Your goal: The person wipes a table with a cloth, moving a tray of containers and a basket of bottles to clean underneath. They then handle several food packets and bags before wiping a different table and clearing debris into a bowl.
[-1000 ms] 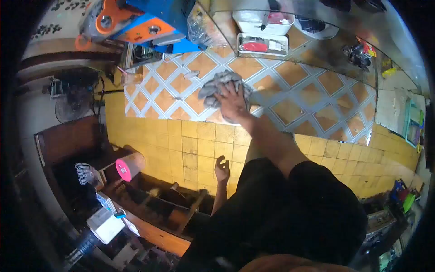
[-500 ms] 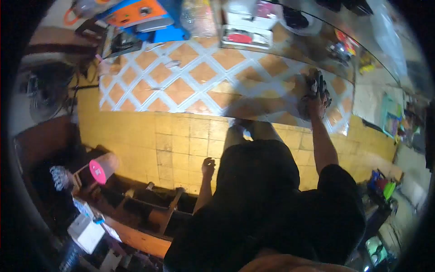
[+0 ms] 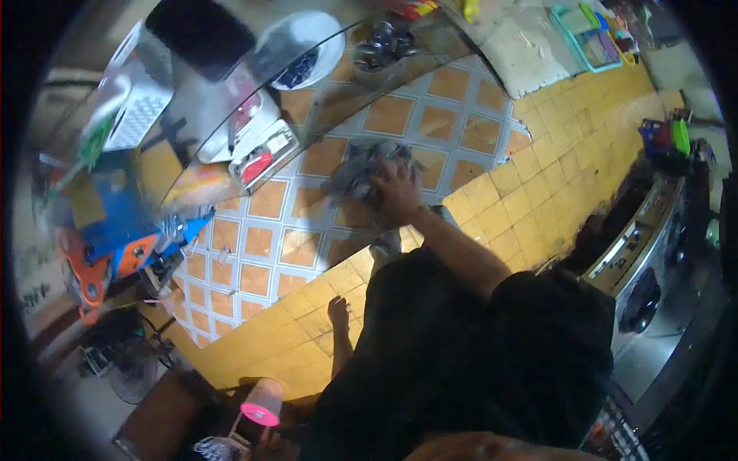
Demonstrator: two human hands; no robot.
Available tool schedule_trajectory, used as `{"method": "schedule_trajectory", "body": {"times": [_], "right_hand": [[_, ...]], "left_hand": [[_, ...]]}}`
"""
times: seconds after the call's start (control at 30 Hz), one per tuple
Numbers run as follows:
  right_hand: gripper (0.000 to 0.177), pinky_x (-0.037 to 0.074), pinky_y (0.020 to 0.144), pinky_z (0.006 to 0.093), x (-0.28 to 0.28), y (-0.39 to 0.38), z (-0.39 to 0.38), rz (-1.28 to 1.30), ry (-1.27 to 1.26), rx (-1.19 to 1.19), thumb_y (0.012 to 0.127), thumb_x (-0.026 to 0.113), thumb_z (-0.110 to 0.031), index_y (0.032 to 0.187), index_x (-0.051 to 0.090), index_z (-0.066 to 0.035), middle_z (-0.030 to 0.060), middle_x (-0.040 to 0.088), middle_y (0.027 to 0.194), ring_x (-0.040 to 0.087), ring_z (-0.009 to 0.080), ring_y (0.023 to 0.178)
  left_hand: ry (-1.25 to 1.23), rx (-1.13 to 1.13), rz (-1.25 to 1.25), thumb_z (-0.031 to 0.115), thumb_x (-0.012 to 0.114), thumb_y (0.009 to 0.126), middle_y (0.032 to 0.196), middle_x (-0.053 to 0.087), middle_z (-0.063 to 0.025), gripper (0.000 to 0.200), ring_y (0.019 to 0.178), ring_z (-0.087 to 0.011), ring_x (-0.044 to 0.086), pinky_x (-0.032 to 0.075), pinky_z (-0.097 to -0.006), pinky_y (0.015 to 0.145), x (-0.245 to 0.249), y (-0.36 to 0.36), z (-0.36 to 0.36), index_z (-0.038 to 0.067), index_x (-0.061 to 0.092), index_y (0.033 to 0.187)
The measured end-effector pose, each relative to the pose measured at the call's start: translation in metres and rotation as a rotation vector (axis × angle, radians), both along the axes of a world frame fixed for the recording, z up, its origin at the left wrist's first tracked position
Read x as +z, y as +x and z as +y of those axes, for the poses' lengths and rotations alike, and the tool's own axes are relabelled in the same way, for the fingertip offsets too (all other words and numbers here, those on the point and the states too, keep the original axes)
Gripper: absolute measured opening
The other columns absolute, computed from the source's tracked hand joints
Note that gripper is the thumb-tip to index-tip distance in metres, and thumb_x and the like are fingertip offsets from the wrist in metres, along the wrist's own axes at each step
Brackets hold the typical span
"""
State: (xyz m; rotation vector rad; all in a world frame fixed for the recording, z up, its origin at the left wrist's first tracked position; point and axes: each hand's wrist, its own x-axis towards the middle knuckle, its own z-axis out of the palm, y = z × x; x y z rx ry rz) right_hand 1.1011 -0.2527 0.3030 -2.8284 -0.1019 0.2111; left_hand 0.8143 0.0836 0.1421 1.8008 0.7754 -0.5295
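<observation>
My right hand (image 3: 400,192) presses down on a bunched dark grey cloth (image 3: 357,180), fingers spread over it. Beneath the cloth is a table cover (image 3: 257,240) patterned with orange-brown squares and pale lines. Motion blurs the cloth's edges. My left hand (image 3: 338,311) hangs low beside my leg, over the yellow tiled floor, with loosely curled fingers and nothing visible in it.
A glass shelf (image 3: 338,127) overhangs the table's back part. Around it are a white basin (image 3: 307,46), a box with a red item (image 3: 257,163), a bowl of dark things (image 3: 380,54) and a white basket (image 3: 142,92). A pink-topped container (image 3: 261,413) stands behind me.
The view has swung round, so the table now runs diagonally. My right hand has moved with the cloth from the table's right end towards its middle. My left hand still hangs down.
</observation>
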Motion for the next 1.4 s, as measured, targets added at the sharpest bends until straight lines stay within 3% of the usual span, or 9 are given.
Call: {"method": "schedule_trajectory", "body": {"times": [0.1,0.17,0.43,0.5,0.57,0.83,1.0,1.07,1.4], "right_hand": [[0.056,0.019,0.107,0.0598,-0.039,0.019,-0.103,-0.062,-0.081,-0.256,0.071,0.065,-0.032,0.126,0.054,-0.030,0.0108,0.032,0.144,0.030,0.0396,0.131],[0.051,0.027,0.105,0.0545,-0.029,0.025,-0.172,-0.189,-0.126,-0.361,0.072,0.065,-0.034,0.122,0.058,-0.028,0.0113,0.037,0.141,0.034,0.0383,0.128],[0.038,0.044,0.091,0.0475,0.026,0.044,-0.322,-0.019,-0.097,-0.462,0.081,0.057,-0.026,0.119,0.055,-0.019,0.0147,0.047,0.129,0.045,0.0399,0.116],[0.035,0.047,0.087,0.0475,0.022,0.088,-0.322,-0.146,-0.093,-0.349,0.082,0.057,-0.027,0.115,0.056,-0.018,0.0132,0.049,0.127,0.050,0.0385,0.112],[0.037,0.047,0.089,0.0471,0.056,0.144,-0.294,-0.240,-0.053,-0.255,0.082,0.056,-0.027,0.119,0.055,-0.021,0.0126,0.048,0.128,0.051,0.0397,0.111],[0.048,0.032,0.100,0.0614,-0.021,0.268,-0.245,-0.081,-0.112,-0.288,0.082,0.059,-0.034,0.128,0.050,-0.026,0.0132,0.037,0.140,0.033,0.0423,0.129],[0.048,0.031,0.101,0.0604,-0.012,0.175,-0.244,-0.063,-0.023,-0.100,0.078,0.060,-0.029,0.125,0.054,-0.023,0.0104,0.034,0.143,0.032,0.0422,0.129],[0.049,0.028,0.103,0.0609,-0.007,0.135,-0.246,-0.048,-0.023,-0.103,0.077,0.061,-0.029,0.125,0.054,-0.022,0.0104,0.034,0.142,0.032,0.0415,0.128],[0.049,0.041,0.097,0.0433,0.043,0.147,-0.281,-0.049,0.088,-0.094,0.075,0.065,-0.026,0.122,0.057,-0.014,0.0170,0.051,0.126,0.051,0.0386,0.110]], "left_hand": [[-0.087,0.339,0.264,0.014,0.059,0.085,0.100,0.062,-0.0124,0.035,0.077,-0.0203,0.064,0.049,-0.0326,0.059,0.027,0.033,-0.035,0.005,0.053,0.118],[-0.037,-0.138,-0.004,0.014,0.059,0.085,0.103,0.063,-0.0124,0.034,0.076,-0.0203,0.064,0.049,-0.0322,0.058,-0.007,0.029,-0.044,0.005,0.054,0.118],[0.442,-0.703,-0.205,0.015,0.062,0.082,0.099,0.066,-0.0124,0.022,0.095,-0.0222,0.062,0.053,-0.0308,0.074,0.005,0.029,-0.147,-0.001,0.065,0.098],[0.595,-0.714,-0.307,0.019,0.062,0.083,0.098,0.067,-0.0142,0.026,0.091,-0.0242,0.064,0.053,-0.0325,0.074,-0.064,-0.021,-0.143,0.001,0.065,0.101],[0.334,-0.310,0.023,0.021,0.062,0.083,0.095,0.067,-0.0152,0.027,0.086,-0.0250,0.065,0.053,-0.0335,0.073,-0.009,-0.003,-0.169,0.003,0.065,0.103],[0.156,-0.221,-0.085,0.023,0.060,0.087,0.079,0.066,-0.0122,0.028,0.073,-0.0212,0.065,0.049,-0.0338,0.066,0.154,0.157,-0.218,0.001,0.060,0.104],[0.336,-0.454,-0.456,0.018,0.070,0.081,0.105,0.061,-0.0170,0.049,0.095,-0.0245,0.060,0.048,-0.0336,0.081,0.172,0.334,-0.248,0.001,0.049,0.121],[-0.011,-0.262,-0.544,0.013,0.078,0.072,0.125,0.048,-0.0144,0.077,0.113,-0.0279,0.052,0.046,-0.0401,0.092,0.180,0.401,-0.276,0.001,0.033,0.133],[-0.410,-0.312,-0.801,0.002,0.086,0.055,0.132,0.042,-0.0113,0.094,0.119,-0.0229,0.045,0.040,-0.0353,0.100,0.148,0.552,-0.302,0.005,0.031,0.132]]}}
